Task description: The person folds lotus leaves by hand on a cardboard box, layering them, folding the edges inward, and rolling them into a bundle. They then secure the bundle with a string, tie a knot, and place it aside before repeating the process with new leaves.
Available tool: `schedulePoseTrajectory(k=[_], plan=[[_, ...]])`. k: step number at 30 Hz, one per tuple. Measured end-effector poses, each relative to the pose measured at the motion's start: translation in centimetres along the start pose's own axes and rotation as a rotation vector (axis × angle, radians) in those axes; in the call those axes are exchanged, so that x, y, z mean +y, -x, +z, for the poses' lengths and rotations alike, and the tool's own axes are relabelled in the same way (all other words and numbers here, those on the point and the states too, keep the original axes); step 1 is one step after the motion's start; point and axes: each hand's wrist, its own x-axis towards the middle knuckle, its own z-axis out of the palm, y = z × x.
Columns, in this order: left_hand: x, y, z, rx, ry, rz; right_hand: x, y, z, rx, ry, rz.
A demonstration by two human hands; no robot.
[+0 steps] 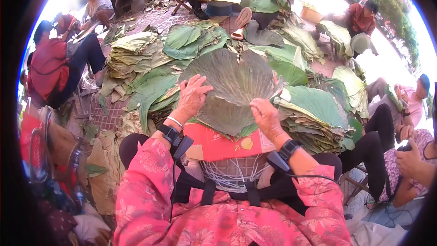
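Note:
A large dark, brownish-green lotus leaf (232, 77) lies spread in front of me, above a red cardboard piece (211, 143) at my knees. On the leaf's left side rests my left hand (193, 96), its fingers apart and lying on the surface. My right hand (266, 115) is closed at the near right part of the leaf, thumb and fingertips pinched on it. Greener leaf edges show under the dark leaf, just above the cardboard.
Stacks of folded leaves stand at the left (136, 59) and right (314, 114). White strings (232, 173) hang below the cardboard. Several people sit around, one in a red top (48, 68) at left. A brown chair (63, 150) stands near my left.

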Motion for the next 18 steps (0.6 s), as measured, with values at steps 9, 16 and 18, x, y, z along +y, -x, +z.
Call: schedulePoseTrajectory(k=[9,16,18], plan=[[-3.7,5.6,4.2,-0.371,0.008,-0.105,2.1,7.0,5.9,-0.229,-0.019,0.033],[2.0,2.8,-0.3,-0.527,-0.072,-0.295,0.6,4.0,3.1,-0.279,0.179,0.144],[1.7,3.4,2.7,-0.309,0.044,-0.247,1.3,3.5,3.5,-0.235,0.366,0.105]])
